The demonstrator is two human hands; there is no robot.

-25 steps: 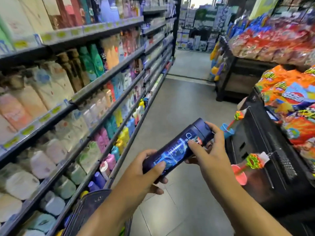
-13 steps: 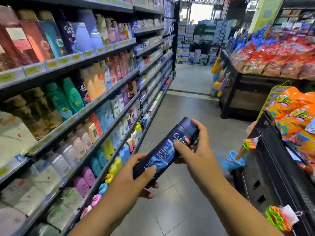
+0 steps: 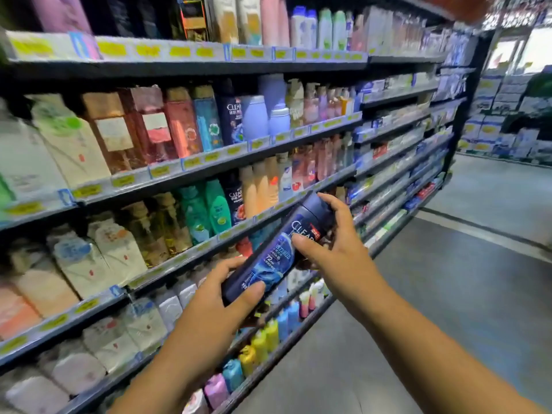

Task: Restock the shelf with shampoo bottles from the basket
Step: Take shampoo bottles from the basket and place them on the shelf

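both our hands grip one dark blue shampoo bottle (image 3: 276, 249), left hand (image 3: 222, 294) near its base, right hand (image 3: 331, 240) by the cap; our view has turned from the aisle to the shelf (image 3: 209, 165), so placing is next.

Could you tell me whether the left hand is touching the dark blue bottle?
Touching: the head view shows the left hand wrapped around the dark blue bottle's lower end.

Shelves packed, aisle wide open
Bottles crowd every shelf (image 3: 209, 167) tier right up to the edge; the floor (image 3: 448, 294) on the right is bare.
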